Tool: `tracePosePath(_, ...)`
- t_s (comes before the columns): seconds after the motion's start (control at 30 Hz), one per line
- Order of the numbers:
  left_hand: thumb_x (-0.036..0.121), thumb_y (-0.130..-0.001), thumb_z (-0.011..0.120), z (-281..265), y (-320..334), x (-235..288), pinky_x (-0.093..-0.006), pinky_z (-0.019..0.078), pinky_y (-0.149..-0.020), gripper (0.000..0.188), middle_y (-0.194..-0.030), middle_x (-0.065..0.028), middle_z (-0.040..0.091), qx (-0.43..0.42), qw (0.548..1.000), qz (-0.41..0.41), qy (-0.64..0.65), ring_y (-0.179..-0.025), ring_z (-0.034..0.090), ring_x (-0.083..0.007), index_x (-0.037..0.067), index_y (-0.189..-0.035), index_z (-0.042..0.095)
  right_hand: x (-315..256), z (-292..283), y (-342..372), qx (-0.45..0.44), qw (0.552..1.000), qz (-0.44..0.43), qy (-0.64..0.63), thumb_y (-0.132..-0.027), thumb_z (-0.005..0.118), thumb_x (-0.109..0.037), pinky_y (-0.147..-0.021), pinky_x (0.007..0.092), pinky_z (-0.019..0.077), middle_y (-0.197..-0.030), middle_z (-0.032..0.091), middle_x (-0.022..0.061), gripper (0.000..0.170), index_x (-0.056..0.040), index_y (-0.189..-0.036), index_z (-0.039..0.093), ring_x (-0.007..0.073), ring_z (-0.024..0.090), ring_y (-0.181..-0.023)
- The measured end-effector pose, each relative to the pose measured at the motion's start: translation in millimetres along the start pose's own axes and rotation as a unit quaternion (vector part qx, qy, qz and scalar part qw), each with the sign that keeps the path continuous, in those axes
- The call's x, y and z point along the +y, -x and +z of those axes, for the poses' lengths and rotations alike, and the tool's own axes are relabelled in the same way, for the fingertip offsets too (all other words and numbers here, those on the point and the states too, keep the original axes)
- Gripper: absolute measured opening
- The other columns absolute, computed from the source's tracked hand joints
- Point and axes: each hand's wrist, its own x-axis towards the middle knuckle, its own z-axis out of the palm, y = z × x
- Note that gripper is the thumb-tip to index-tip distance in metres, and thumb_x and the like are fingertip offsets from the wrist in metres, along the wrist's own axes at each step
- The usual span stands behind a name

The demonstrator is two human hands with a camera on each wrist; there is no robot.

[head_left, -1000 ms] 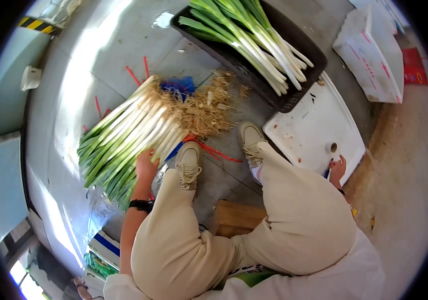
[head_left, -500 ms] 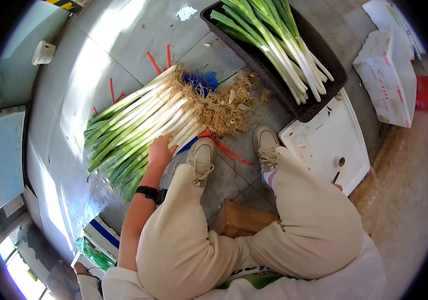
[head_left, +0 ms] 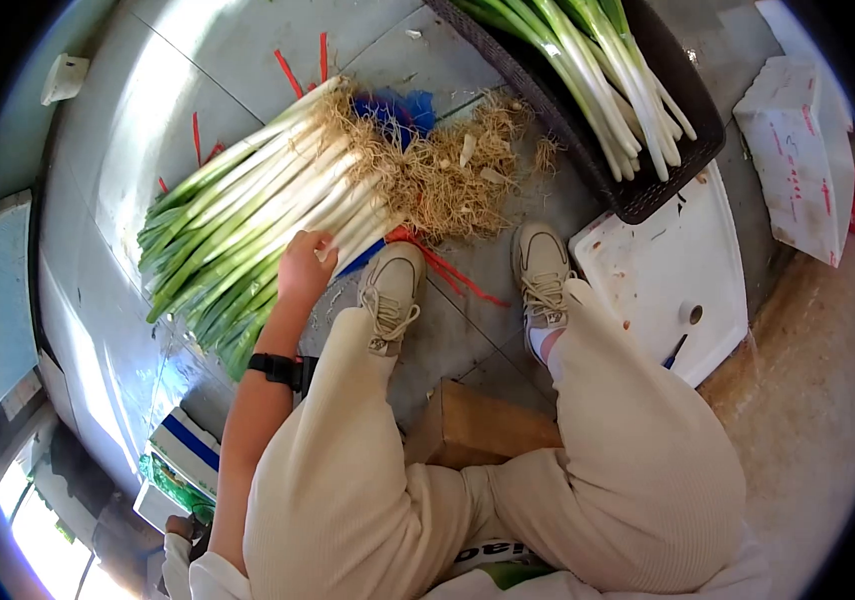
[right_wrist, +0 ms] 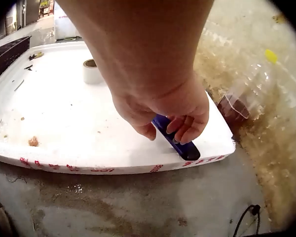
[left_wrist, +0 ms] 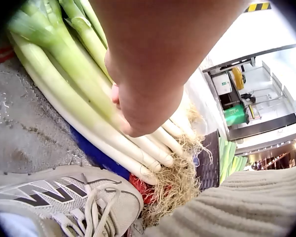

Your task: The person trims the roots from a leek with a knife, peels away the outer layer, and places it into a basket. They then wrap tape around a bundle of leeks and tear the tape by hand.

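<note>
A thick row of leeks [head_left: 258,215], green tops to the left and shaggy roots to the right, lies on the floor in front of me. My left hand [head_left: 305,265] is at the white stems of the nearest leeks, fingers bent over them; the left wrist view shows the hand [left_wrist: 150,106] close over a stem [left_wrist: 106,118]. In the right wrist view my right hand [right_wrist: 163,103] has its fingers curled round a slim blue-handled tool [right_wrist: 186,149] over the white foam lid [right_wrist: 54,118]. The head view shows the tool's dark end [head_left: 681,345]; my knee hides that hand.
Trimmed roots [head_left: 468,180] are heaped beside the leeks, with red ties [head_left: 458,280] below. A dark basket [head_left: 638,205] holding more leeks overlaps the lid's far end. A tape roll [head_left: 691,313] sits on the lid. A wooden block [head_left: 483,425] stands between my legs.
My view has shifted, and the right hand has passed from sight behind my knee in the head view. The left hand stays at the leeks, its fingers now more bent.
</note>
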Motion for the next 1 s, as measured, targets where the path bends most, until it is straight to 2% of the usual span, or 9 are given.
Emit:
tracePosePath(0.27, 0.022, -0.080, 0.074, -4.8, 2.8, 12.0, -0.0392, 0.0527, -0.078, 0.024, -0.098, -0.0062, 0.063, -0.005, 1.000, 0.000, -0.019, -0.089, 0.064, -0.0248, 0.012, -0.101, 0.067, -4.6, -9.3, -1.1, 0.007, 1.000, 0.007, 0.009, -0.100, 0.048, -0.020, -0.050, 0.0274, 0.0431, -0.074, 0.066, 0.0086, 0.031, -0.0008, -0.122, 0.055, 0.0103, 0.053, -0.054)
tracePosePath(0.47, 0.022, -0.079, 0.073, -3.2, 2.2, 18.1, -0.0389, 0.0520, -0.080, 0.022, -0.092, -0.0073, 0.063, 0.047, 0.987, 0.087, -0.125, -0.092, 0.063, -0.0265, 0.008, -0.094, 0.064, -7.3, -16.1, -0.5, 0.012, 1.000, 0.005, 0.017, -0.100, 0.048, -0.020, -0.050, 0.0273, 0.0428, -0.074, 0.065, 0.0083, 0.030, -0.0008, -0.121, 0.055, 0.0102, 0.052, -0.054)
tracePosePath(0.57, 0.021, -0.078, 0.071, -7.5, 3.5, 19.7, -0.0422, 0.0525, -0.079, 0.025, -0.091, -0.0109, 0.065, 0.048, 0.989, 0.099, -0.096, -0.090, 0.064, -0.0307, 0.007, -0.096, 0.061, -8.4, -19.8, 0.3, 0.015, 1.000, 0.004, 0.021, -0.100, 0.048, -0.021, -0.050, 0.0273, 0.0427, -0.074, 0.065, 0.0082, 0.030, -0.0008, -0.121, 0.055, 0.0101, 0.052, -0.054)
tracePosePath(0.63, 0.022, -0.079, 0.069, -13.9, 5.8, 22.7, -0.0461, 0.0531, -0.077, 0.032, -0.094, -0.0160, 0.068, -0.015, 0.999, 0.018, -0.021, -0.086, 0.067, -0.0357, 0.006, -0.104, 0.056, -8.9, -22.1, 0.4, 0.017, 1.000, 0.004, 0.024, -0.100, 0.048, -0.021, -0.050, 0.0272, 0.0425, -0.074, 0.065, 0.0082, 0.030, -0.0008, -0.120, 0.055, 0.0101, 0.052, -0.054)
tracePosePath(0.77, 0.023, -0.082, 0.066, -30.3, 3.5, 31.8, -0.0486, 0.0530, -0.076, 0.037, -0.097, -0.0210, 0.068, -0.014, 0.999, 0.026, 0.034, -0.084, 0.067, -0.0414, 0.006, -0.111, 0.051, -9.9, -25.9, 1.2, 0.022, 0.999, 0.004, 0.027, -0.099, 0.049, -0.021, -0.050, 0.0272, 0.0423, -0.074, 0.065, 0.0080, 0.029, -0.0008, -0.120, 0.055, 0.0100, 0.052, -0.053)
tracePosePath(0.87, 0.034, -0.086, 0.069, -50.8, -0.7, 55.3, -0.0487, 0.0524, -0.076, 0.045, -0.097, -0.0224, 0.069, -0.071, 0.994, -0.001, 0.084, -0.085, 0.066, -0.0446, 0.006, -0.115, 0.049, -10.9, -30.4, 1.6, 0.027, 0.999, 0.004, 0.029, -0.099, 0.049, -0.021, -0.050, 0.0271, 0.0422, -0.074, 0.064, 0.0079, 0.029, -0.0008, -0.119, 0.055, 0.0099, 0.051, -0.053)
tracePosePath(0.93, 0.047, -0.085, 0.072, -55.9, -4.8, 59.6, -0.0481, 0.0523, -0.076, 0.055, -0.093, -0.0220, 0.069, -0.101, 0.995, -0.015, 0.013, -0.086, 0.066, -0.0446, 0.007, -0.116, 0.050, -10.8, -32.8, 1.3, 0.030, 0.999, 0.004, 0.033, -0.099, 0.049, -0.021, -0.050, 0.0271, 0.0421, -0.074, 0.064, 0.0078, 0.029, -0.0007, -0.119, 0.055, 0.0099, 0.051, -0.053)
tracePosePath(0.97, 0.051, -0.085, 0.073, -58.1, -4.3, 59.4, -0.0427, 0.0521, -0.072, 0.056, -0.086, -0.0186, 0.068, -0.080, 0.997, 0.008, 0.012, -0.078, 0.067, -0.0364, 0.006, -0.112, 0.055, -10.5, -34.0, 1.9, 0.032, 0.999, 0.004, 0.033, -0.099, 0.049, -0.021, -0.050, 0.0271, 0.0420, -0.074, 0.064, 0.0078, 0.029, -0.0007, -0.119, 0.055, 0.0099, 0.051, -0.053)
tracePosePath(1.0, 0.051, -0.085, 0.073, -62.4, -5.2, 61.5, -0.0427, 0.0521, -0.072, 0.056, -0.086, -0.0186, 0.068, -0.081, 0.997, 0.008, 0.012, -0.078, 0.067, -0.0364, 0.006, -0.112, 0.055, -11.0, -36.0, 1.5, 0.035, 0.999, 0.004, 0.033, -0.099, 0.049, -0.021, -0.050, 0.0271, 0.0420, -0.074, 0.064, 0.0077, 0.029, -0.0007, -0.119, 0.055, 0.0098, 0.051, -0.053)
